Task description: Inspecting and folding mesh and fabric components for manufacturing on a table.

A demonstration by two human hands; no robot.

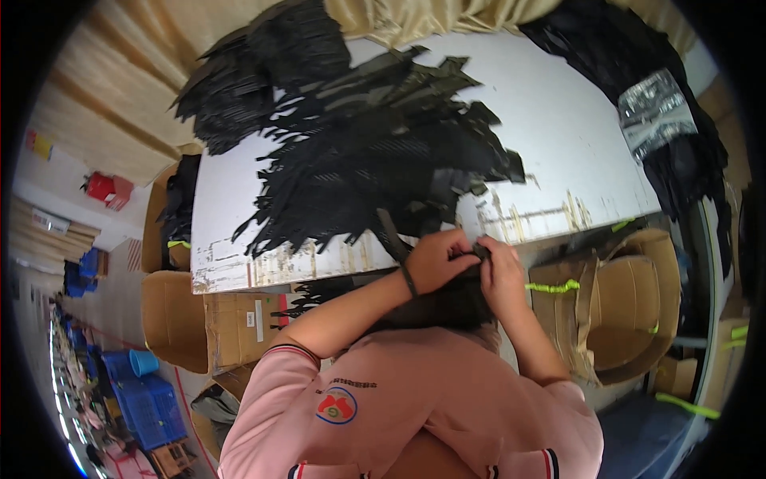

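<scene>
Both the left hand [435, 259] and the right hand [501, 267] pinch a small black strip [479, 251], which looks light and limp, best gripped at its ends.

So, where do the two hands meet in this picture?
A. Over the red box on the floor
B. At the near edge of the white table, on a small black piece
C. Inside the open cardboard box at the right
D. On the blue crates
B: the left hand and right hand pinch a small black piece together at the near edge of the white table, below the heap of black strips.
</scene>
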